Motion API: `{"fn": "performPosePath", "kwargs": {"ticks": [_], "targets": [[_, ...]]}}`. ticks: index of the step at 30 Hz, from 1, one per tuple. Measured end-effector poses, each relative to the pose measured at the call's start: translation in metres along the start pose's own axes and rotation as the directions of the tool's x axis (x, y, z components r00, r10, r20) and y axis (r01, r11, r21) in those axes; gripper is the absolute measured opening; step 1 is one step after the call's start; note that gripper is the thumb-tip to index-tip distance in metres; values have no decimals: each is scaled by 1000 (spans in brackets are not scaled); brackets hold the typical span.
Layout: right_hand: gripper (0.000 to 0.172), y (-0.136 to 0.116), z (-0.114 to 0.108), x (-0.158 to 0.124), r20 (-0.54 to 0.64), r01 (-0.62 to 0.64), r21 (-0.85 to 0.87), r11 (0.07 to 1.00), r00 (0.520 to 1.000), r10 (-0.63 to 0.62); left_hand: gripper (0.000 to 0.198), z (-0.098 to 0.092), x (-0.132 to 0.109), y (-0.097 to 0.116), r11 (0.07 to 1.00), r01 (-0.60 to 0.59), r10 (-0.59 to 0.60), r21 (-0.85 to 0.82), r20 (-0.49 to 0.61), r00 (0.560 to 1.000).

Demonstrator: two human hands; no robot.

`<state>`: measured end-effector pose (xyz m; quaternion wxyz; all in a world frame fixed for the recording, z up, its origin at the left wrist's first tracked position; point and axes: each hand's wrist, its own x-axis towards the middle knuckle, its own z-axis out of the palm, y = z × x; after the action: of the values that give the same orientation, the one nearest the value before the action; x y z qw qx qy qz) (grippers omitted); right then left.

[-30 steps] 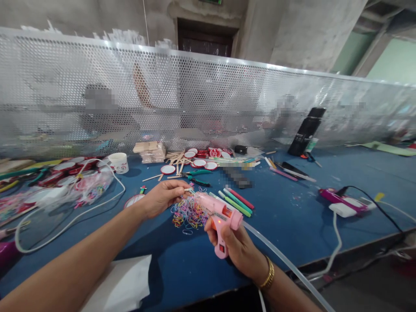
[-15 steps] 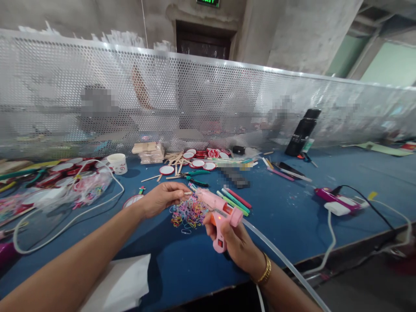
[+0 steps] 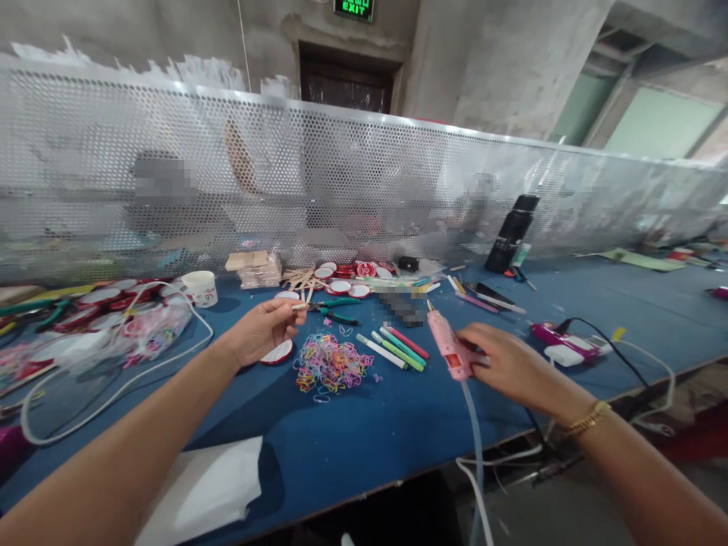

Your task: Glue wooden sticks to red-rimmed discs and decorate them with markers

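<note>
My left hand [image 3: 265, 330] pinches a short pale stick [image 3: 299, 306], probably wood, between thumb and fingertips. Below it a red-rimmed white lid [image 3: 278, 351] lies partly hidden on the table. My right hand [image 3: 500, 360] grips a pink hot glue gun [image 3: 447, 341] from its right side, with the nozzle pointing away from me. A clear glue stick [image 3: 473, 440] trails out of the gun's back end. Between my hands sits a heap of small coloured rubber bands [image 3: 333, 364]. Several coloured sticks [image 3: 401, 347] lie between that heap and the glue gun.
Teal-handled pliers [image 3: 335, 309], wooden sticks [image 3: 299, 279] and several lids [image 3: 340, 287] lie farther back. A paper cup [image 3: 200, 288] stands left, a black bottle [image 3: 510, 233] right. White paper [image 3: 210, 485] is at the front. A perforated metal screen [image 3: 353, 174] runs behind the table.
My right hand has carried the glue gun away to the right, turning its nozzle away from me. My left hand has moved slightly up and left, still pinching the short stick.
</note>
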<state>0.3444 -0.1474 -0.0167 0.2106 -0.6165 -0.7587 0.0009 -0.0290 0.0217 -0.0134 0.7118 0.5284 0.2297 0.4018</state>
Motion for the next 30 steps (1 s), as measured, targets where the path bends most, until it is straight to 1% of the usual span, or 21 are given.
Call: {"fn": "performPosePath", "kwargs": {"ticks": [2,4,7,10,13,19,22,24,26,27,28,30], "targets": [[24,21,4,-7,53,-40,-78,996,998,44,32,-3,-1,7,998,-39,38,-41,-18,999],[32,37,12,-12,97,-73,-123,990,992,85,29,-8,-1,13,995,-70,67,-76,-41,997],[40,51,23,-14,154,-104,-157,982,980,129,24,-14,-1,18,990,-91,85,-107,-64,994],[41,56,30,-11,186,-111,-166,980,972,142,23,-21,0,18,989,-97,89,-114,-71,994],[42,55,31,-8,192,-108,-163,981,972,139,22,-25,2,16,989,-94,84,-115,-85,993],[46,56,33,-9,214,-93,-160,983,969,127,19,-26,3,14,988,-81,69,-134,-89,994],[45,55,29,-6,206,-99,-182,978,969,136,17,-26,2,15,986,-92,82,-138,-76,994],[44,43,23,4,138,-102,-205,973,982,132,17,-27,2,17,985,-103,94,-140,-68,993],[40,18,17,20,13,-51,-206,977,998,55,16,-27,3,18,983,-113,105,-144,-63,992],[39,1,16,30,-13,6,-188,982,1000,-8,16,-27,3,19,982,-118,110,-147,-63,992],[39,-19,17,42,-15,74,-163,984,997,-77,15,-28,3,19,981,-124,115,-150,-65,991],[40,-64,26,67,6,211,-108,972,977,-212,15,-29,3,19,980,-130,120,-153,-69,990]]}}
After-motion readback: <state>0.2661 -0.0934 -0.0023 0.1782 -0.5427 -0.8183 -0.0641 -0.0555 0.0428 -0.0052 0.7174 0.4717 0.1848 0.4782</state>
